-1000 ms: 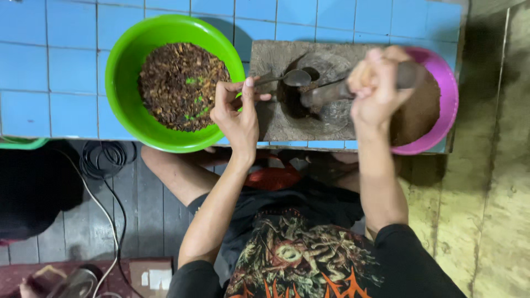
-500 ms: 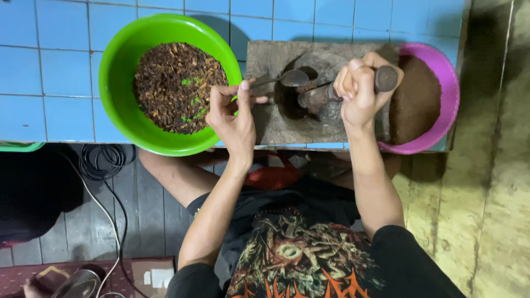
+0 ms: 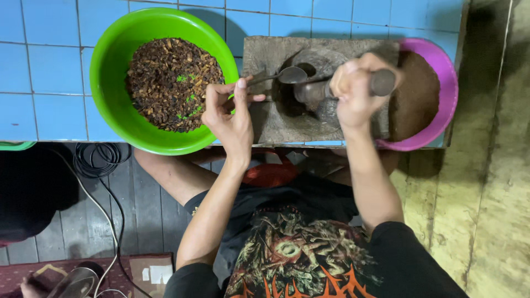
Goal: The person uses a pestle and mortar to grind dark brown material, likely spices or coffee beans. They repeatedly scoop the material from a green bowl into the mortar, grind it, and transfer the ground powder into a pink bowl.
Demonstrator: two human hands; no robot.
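My left hand pinches the handle of a metal spoon whose bowl lies over the hollow of a grey stone mortar slab. Gripping a stone pestle, my right hand presses it down into the hollow. A green bowl of dark brown chopped bits with a few green flecks stands to the left of the slab. A pink bowl of fine brown powder sits at the slab's right end, partly under it.
The bowls and slab rest on a blue tiled surface. Below it lie a coiled black cable, a white cord, dark floorboards and a metal object. A yellowish wall or floor runs along the right.
My right hand with the pestle has shifted left and down into the hollow. The left hand stays at the spoon handle; the view has drifted slightly.
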